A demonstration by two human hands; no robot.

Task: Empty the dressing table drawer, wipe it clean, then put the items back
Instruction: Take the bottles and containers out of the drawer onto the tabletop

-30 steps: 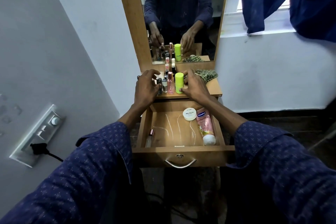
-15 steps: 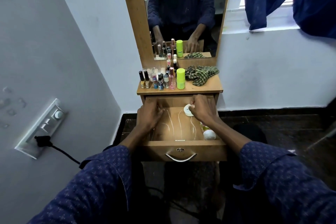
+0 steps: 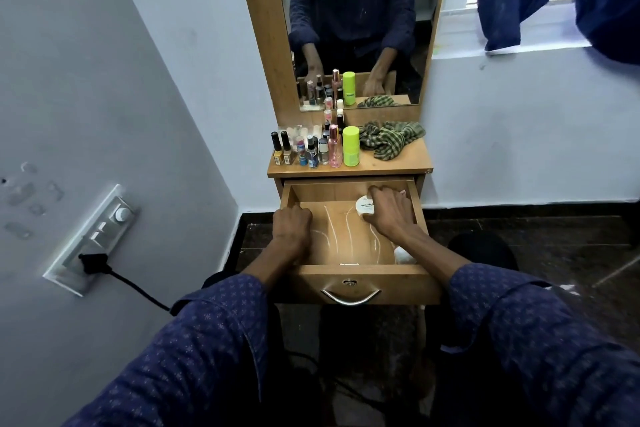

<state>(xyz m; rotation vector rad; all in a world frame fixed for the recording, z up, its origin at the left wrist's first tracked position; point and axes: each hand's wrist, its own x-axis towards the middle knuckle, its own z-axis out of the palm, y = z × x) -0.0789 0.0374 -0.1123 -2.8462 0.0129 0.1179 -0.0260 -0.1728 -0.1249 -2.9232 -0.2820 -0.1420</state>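
Left hand (image 3: pixel 292 226): curled at the drawer's (image 3: pixel 360 276) left wall, probably over a small bottle hidden beneath it; whether it grips anything cannot be told.
Right hand (image 3: pixel 389 211): fingers curled over the round tub (image 3: pixel 364 206), apparently closing on it to lift it out.
Tube (image 3: pixel 401 255): under the right wrist, only its white cap showing.
Top (image 3: pixel 398 166): beyond both hands, one green bottle (image 3: pixel 350 146), one checked cloth (image 3: pixel 389 139) kept ready for wiping, and a cluster of small bottles (image 3: pixel 311 151) too crowded to count.
Stage: emptying nearly done, judging by the bare floor.

Bottles (image 3: pixel 313 149) left on tabletop (image 3: pixel 398 166) — cloth (image 3: pixel 391 140) right.
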